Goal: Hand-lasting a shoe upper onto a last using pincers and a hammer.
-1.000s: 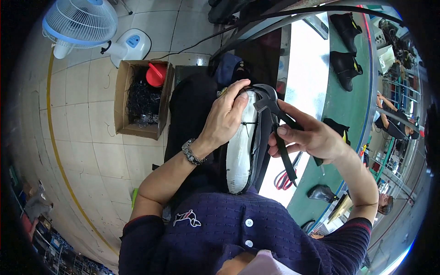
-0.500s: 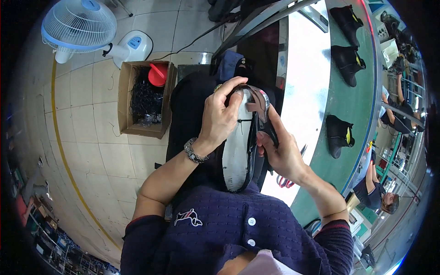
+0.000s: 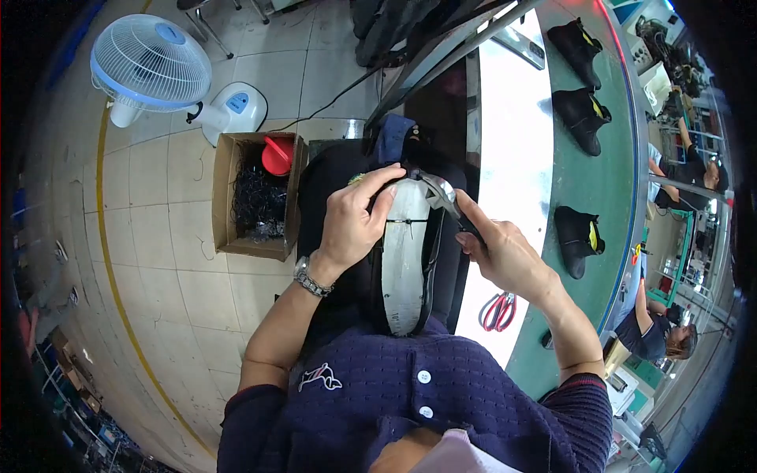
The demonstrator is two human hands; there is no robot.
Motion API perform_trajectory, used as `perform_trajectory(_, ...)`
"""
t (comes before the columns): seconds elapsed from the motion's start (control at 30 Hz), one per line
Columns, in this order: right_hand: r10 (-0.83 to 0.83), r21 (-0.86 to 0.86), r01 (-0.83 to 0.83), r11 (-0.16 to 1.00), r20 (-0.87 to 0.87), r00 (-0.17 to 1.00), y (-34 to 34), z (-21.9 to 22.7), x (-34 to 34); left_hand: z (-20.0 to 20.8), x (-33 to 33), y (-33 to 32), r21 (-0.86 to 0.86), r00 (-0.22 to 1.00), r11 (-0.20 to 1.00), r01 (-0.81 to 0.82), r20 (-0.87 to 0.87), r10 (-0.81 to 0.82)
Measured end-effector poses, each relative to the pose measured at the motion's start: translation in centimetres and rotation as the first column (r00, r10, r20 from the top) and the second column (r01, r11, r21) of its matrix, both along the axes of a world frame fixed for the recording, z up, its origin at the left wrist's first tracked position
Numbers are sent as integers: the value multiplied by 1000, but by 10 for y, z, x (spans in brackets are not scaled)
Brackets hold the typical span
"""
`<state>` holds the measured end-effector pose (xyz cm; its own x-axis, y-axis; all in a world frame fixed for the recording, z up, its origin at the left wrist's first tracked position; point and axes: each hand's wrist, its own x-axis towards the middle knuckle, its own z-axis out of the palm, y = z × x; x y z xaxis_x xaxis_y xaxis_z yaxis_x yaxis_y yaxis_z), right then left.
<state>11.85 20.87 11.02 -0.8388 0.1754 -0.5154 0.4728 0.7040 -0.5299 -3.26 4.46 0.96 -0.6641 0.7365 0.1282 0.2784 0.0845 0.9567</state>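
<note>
A shoe on its last (image 3: 405, 272) lies on my lap with its pale underside up and a dark rim around it. A thin dark tie crosses its middle. My left hand (image 3: 352, 226) grips the shoe's far end, fingers on the rim and thumb along the pale underside. My right hand (image 3: 511, 256) is closed around the dark handles of metal-headed pincers (image 3: 444, 191). Their curved head sits against the far right edge of the shoe; the jaws' exact bite cannot be made out.
On the white bench strip (image 3: 514, 150) at right are red-handled cutters (image 3: 499, 312) and a phone (image 3: 520, 47). Black boots (image 3: 579, 240) stand on the green surface beyond. At left are a cardboard box (image 3: 222, 197) of dark scraps with a red container (image 3: 277, 156), and a fan (image 3: 151, 61).
The pincers' head has turned and moved toward the shoe's far tip; the brown strip at it earlier no longer shows. My left thumb has slid back from the tip. The whole view has shifted slightly.
</note>
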Motion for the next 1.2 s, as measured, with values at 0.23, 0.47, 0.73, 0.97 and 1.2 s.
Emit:
perform_trajectory(0.23, 8, 103, -6, 995, -22, 1000, -5, 6, -3, -12, 0, 1, -28, 872, 997, 73, -484, -78)
perform_trajectory(0.47, -296, 54, 351, 935, -429, 853, -27, 24, -40, -14, -1, 0, -20, 819, 996, 89, -568, -84)
perform_trajectory(0.73, 64, 262, -21, 965, -160, 985, -22, 24, -39, -15, -4, -2, -51, 811, 995, 82, -578, -96)
perform_trajectory(0.97, 56, 283, -53, 958, -4, 998, -26, 0, -25, -18, -8, 3, 21, 804, 995, 97, -591, -66)
perform_trajectory(1.2, -239, 133, 306, 943, -370, 898, -29, -11, -27, -16, -4, 5, 59, 831, 996, 67, -555, -24)
